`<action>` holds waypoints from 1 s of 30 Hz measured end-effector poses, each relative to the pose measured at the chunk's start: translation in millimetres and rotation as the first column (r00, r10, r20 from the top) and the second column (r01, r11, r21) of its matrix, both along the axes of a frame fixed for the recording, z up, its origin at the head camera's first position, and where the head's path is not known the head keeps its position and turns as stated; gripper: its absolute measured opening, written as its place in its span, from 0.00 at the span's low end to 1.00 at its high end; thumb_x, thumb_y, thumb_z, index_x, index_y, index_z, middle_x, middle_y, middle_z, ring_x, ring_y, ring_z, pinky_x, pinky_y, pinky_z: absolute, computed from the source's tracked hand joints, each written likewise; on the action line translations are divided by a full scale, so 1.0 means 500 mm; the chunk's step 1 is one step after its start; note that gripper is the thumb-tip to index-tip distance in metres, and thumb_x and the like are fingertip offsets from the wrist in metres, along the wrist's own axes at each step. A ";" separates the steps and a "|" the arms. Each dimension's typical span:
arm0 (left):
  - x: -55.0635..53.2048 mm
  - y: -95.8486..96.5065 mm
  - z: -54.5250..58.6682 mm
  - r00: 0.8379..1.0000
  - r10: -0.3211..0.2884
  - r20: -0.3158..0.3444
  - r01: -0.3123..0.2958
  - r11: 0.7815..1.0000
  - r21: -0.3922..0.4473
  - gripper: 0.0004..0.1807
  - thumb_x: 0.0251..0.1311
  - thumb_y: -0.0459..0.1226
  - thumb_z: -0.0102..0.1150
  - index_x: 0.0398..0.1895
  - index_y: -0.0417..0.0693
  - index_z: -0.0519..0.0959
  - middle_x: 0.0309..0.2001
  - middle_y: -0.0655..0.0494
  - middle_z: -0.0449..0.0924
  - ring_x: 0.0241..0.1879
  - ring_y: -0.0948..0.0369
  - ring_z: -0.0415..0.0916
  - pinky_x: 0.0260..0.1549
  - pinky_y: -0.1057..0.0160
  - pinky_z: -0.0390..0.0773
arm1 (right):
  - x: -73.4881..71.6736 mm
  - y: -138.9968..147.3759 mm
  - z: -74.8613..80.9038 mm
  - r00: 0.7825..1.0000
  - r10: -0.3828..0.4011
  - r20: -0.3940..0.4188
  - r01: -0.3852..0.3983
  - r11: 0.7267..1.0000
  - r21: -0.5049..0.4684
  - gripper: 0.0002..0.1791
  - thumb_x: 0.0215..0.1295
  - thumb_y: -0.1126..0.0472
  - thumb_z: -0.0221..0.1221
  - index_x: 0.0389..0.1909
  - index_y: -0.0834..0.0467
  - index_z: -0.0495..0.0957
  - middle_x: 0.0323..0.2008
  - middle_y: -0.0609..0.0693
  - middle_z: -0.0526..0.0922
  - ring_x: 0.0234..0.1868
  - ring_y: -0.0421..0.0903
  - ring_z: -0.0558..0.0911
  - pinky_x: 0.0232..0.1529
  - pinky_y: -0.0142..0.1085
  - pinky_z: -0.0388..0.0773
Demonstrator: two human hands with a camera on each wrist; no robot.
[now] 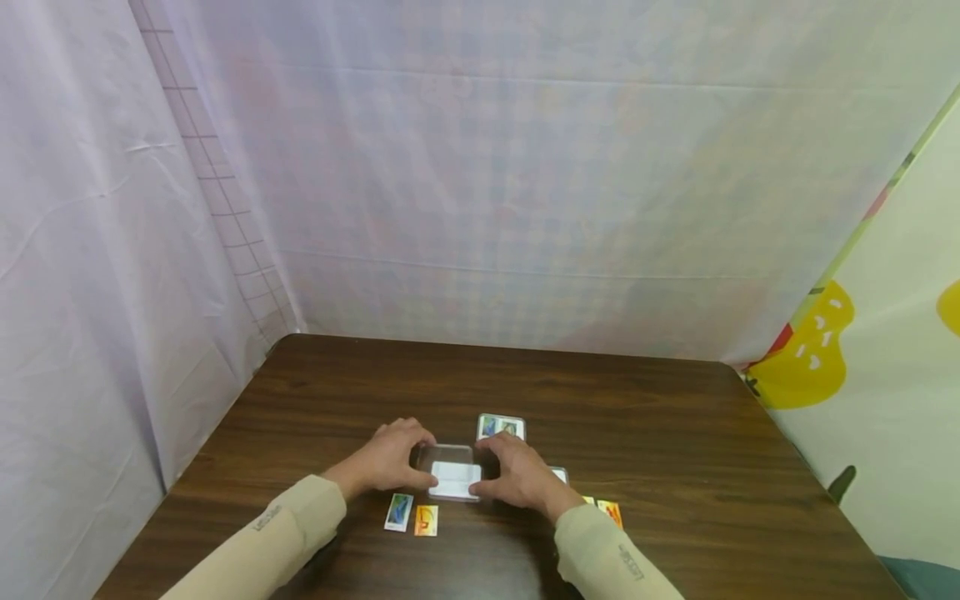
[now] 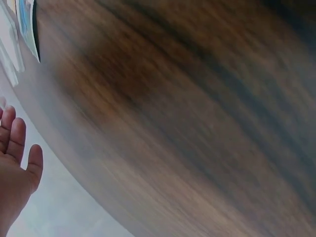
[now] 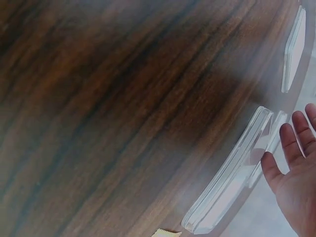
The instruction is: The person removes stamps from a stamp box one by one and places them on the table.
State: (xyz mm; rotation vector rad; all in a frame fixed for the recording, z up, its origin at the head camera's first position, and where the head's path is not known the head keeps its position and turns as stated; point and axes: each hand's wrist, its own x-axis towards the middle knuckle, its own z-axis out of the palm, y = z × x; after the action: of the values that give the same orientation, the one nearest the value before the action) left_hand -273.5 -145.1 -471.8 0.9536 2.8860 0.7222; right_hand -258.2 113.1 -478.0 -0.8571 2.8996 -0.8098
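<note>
A clear, flat plastic case (image 1: 452,455) with a white card (image 1: 455,480) in its near half lies between my hands over the table. My left hand (image 1: 386,458) grips its left side, thumb at the card's edge and forefinger by the far corner. On the opposite side my right hand (image 1: 522,477) holds it likewise; in the right wrist view the right thumb overlaps the clear plastic (image 3: 270,143). Just in front of the left hand lie a blue-green stamp-like piece (image 1: 398,512) and an orange one (image 1: 426,521). The left wrist view shows only part of the left hand (image 2: 15,153).
Beyond the right hand lies another clear case (image 1: 500,426) with small colourful pieces in it. A further case (image 3: 224,182) is partly hidden behind the right hand in the head view. Orange-yellow pieces (image 1: 611,511) lie by the right wrist on the brown table (image 1: 637,417). White curtains (image 1: 510,167) hang behind.
</note>
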 end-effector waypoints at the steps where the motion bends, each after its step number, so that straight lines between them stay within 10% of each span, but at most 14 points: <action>1: 0.001 0.002 -0.001 1.000 -0.005 -0.003 0.005 1.000 -0.006 0.30 0.44 0.53 0.73 0.47 0.45 0.81 0.40 0.59 0.74 0.43 0.58 0.69 0.45 0.53 0.68 | 0.000 0.000 0.000 1.000 0.005 -0.007 -0.005 1.000 0.001 0.36 0.49 0.48 0.74 0.57 0.61 0.77 0.52 0.55 0.78 0.55 0.56 0.77 0.58 0.52 0.72; 30: 0.010 0.026 -0.013 0.999 -0.034 0.015 0.035 0.997 -0.070 0.29 0.45 0.53 0.74 0.49 0.48 0.81 0.43 0.59 0.75 0.43 0.59 0.70 0.46 0.54 0.67 | 0.001 0.004 -0.016 0.998 0.051 -0.046 -0.049 0.998 0.045 0.32 0.48 0.47 0.74 0.52 0.59 0.79 0.51 0.55 0.80 0.54 0.55 0.78 0.56 0.50 0.73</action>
State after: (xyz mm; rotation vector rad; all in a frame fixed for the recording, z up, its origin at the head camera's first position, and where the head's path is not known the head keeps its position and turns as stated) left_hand -268.3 -132.3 -478.5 0.9836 2.8549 0.6174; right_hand -257.5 115.1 -485.8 -0.9529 2.9112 -0.7287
